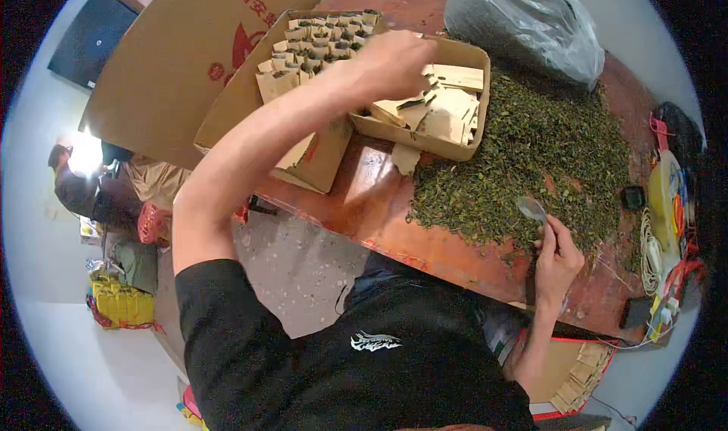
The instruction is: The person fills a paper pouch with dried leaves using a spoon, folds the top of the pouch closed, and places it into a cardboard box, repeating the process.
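Right hand (pixel 557 266): fingers closed on the handle of a clear scoop (pixel 531 208), bowl at the near edge of the leaves (pixel 531 143). Left hand (pixel 398 63): up over the junction of the two boxes, fingers curled; can't tell if they grip anything. Left forearm crosses over the big box (pixel 331 166).

Leaves: dark green, loose, spread in a wide pile straight on the red counter (pixel 402 238), right of the small box (pixel 449 149). Small box: open, flat paper packets (pixel 455 112) inside, lying at mixed angles. Big box: left of it, open, packed with upright paper pouches (pixel 318 40) in rows, tops open, dark contents showing. Plastic bag (pixel 527 25): translucent, at the far side of the leaves. Torn paper scrap (pixel 406 159) just beside the small box, near side.
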`<state>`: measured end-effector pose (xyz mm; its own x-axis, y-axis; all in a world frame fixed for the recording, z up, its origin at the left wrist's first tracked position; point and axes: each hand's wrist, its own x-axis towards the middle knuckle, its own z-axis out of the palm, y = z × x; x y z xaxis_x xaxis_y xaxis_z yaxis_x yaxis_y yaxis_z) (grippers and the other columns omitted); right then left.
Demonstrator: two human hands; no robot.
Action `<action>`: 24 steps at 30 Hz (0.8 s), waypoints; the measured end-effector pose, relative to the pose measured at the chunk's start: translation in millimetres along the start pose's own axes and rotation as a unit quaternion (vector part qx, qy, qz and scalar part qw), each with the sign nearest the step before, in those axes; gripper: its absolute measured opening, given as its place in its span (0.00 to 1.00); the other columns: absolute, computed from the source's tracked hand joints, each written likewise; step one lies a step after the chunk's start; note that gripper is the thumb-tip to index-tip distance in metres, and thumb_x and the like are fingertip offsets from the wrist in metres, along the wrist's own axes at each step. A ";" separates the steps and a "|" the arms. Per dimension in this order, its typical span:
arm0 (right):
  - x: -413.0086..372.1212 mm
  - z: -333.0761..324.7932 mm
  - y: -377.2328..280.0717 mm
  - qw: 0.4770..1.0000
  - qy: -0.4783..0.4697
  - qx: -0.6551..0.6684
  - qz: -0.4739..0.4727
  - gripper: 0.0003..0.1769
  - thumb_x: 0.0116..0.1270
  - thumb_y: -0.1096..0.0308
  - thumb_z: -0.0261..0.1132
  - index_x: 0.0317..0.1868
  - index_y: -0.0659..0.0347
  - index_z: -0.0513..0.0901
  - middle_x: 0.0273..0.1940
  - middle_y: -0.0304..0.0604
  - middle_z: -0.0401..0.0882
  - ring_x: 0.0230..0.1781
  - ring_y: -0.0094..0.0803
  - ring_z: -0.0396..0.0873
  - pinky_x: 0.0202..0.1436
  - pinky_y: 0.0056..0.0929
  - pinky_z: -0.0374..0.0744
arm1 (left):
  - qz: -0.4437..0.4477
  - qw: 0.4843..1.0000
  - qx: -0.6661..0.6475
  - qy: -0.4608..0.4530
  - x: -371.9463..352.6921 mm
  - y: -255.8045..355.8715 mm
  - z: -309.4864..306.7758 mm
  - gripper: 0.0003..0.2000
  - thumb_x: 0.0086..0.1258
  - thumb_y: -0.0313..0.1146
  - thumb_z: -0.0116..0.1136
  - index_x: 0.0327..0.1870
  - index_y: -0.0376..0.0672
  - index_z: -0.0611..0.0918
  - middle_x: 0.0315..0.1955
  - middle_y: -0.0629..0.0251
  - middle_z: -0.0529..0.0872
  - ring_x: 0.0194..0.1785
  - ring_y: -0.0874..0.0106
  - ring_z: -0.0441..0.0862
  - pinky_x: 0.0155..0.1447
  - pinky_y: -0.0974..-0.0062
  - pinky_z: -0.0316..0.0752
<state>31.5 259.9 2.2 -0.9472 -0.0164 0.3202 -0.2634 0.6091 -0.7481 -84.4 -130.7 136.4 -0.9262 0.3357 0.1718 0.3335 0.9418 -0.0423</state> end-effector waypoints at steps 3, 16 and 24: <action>-0.5 -2.6 4.3 1.000 0.005 -0.007 -0.003 0.10 0.75 0.77 0.65 0.53 0.65 0.89 0.38 0.47 0.93 0.29 0.30 0.89 0.36 0.29 0.84 | 0.009 0.999 0.004 -0.044 39.5 16.3 31.5 0.16 0.61 0.37 0.70 0.44 0.35 0.86 0.39 0.46 0.91 0.47 0.48 0.90 0.51 0.52 0.85; -4.5 -4.1 21.5 0.999 0.012 0.029 0.024 0.11 0.77 0.77 0.64 0.55 0.66 0.89 0.35 0.42 0.91 0.30 0.21 0.85 0.32 0.23 0.82 | -0.041 0.996 0.011 -0.084 98.8 18.7 110.4 0.20 0.64 0.37 0.67 0.54 0.36 0.82 0.50 0.47 0.90 0.56 0.50 0.89 0.59 0.54 0.85; -2.3 -4.8 15.4 0.999 0.009 0.022 0.029 0.11 0.77 0.76 0.64 0.55 0.66 0.89 0.35 0.43 0.91 0.29 0.22 0.86 0.33 0.24 0.83 | -0.037 0.998 -0.028 -0.049 95.2 15.1 110.0 0.21 0.63 0.38 0.65 0.55 0.35 0.81 0.51 0.45 0.87 0.56 0.48 0.87 0.61 0.53 0.83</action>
<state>30.5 273.1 -7.3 -0.9576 0.0323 0.2863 -0.2168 0.5737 -0.7899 -186.9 -82.6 43.8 -0.9606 0.2674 0.0756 0.2697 0.9627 0.0219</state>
